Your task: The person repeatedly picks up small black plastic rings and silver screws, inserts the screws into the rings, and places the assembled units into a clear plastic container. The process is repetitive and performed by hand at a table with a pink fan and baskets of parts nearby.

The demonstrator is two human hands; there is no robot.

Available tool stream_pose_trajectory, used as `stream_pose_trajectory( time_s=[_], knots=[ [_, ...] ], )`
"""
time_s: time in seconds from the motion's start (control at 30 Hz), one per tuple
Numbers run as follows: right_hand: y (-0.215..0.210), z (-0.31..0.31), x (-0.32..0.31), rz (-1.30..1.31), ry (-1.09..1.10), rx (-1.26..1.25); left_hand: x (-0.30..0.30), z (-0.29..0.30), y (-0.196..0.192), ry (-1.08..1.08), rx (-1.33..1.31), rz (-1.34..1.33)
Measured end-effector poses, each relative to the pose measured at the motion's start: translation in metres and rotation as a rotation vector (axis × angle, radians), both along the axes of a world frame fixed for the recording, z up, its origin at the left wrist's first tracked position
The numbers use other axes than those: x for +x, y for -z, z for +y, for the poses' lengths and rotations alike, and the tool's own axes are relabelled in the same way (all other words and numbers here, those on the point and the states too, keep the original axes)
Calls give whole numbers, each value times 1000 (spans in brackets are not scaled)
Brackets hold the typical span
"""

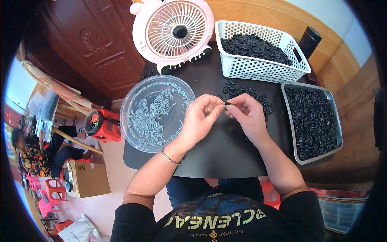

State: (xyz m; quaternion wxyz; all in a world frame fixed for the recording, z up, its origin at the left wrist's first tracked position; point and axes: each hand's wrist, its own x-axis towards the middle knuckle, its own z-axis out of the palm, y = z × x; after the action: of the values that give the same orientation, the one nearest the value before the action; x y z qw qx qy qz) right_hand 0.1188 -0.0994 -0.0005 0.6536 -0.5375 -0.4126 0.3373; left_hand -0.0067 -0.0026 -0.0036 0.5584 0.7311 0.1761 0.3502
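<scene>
Over the middle of the black table (193, 165), my left hand (203, 117) and my right hand (248, 115) meet at the fingertips. Both are closed in a pinch around one small black plastic part (227, 103), mostly covered by the fingers. Its exact kind is too small to make out. Left of my left hand stands a round clear plastic tub (135, 141) with many small pale, pin-like pieces (149, 117). Behind my hands, loose black oval parts (250, 90) lie scattered on the table. To the right, a metal tray (340, 139) is filled with similar black parts (312, 121).
A white perforated basket (262, 69) heaped with black parts stands at the back right, a black cylinder (310, 42) behind it. A pink fan (177, 32) stands at the back left. Far left, a seated person (40, 157) is near a cardboard box (90, 179) and red stools (55, 189).
</scene>
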Motion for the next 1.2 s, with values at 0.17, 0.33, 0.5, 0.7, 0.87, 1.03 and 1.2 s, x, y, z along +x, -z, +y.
stream_pose_trajectory(
  time_s=[0.17,0.33,0.5,0.7,0.87,1.03,1.2],
  knots=[
    [1,1,0,29,-12,2,1,-1,-8,37,-192,-36],
    [6,2,-1,-22,21,63,-2,7,-6,97,-300,47],
    [4,0,-2,-50,15,52,-3,7,-7,159,-380,72],
    [6,-2,3,-80,-38,-4,-3,4,-6,142,-295,96],
    [-2,-3,13,-128,-50,-72,0,5,-6,157,-262,99],
    [-7,-4,27,-113,166,-7,-11,-5,-31,-60,-75,-53],
    [-4,-6,36,61,177,86,-65,-69,-112,109,730,-257]
  ],
)
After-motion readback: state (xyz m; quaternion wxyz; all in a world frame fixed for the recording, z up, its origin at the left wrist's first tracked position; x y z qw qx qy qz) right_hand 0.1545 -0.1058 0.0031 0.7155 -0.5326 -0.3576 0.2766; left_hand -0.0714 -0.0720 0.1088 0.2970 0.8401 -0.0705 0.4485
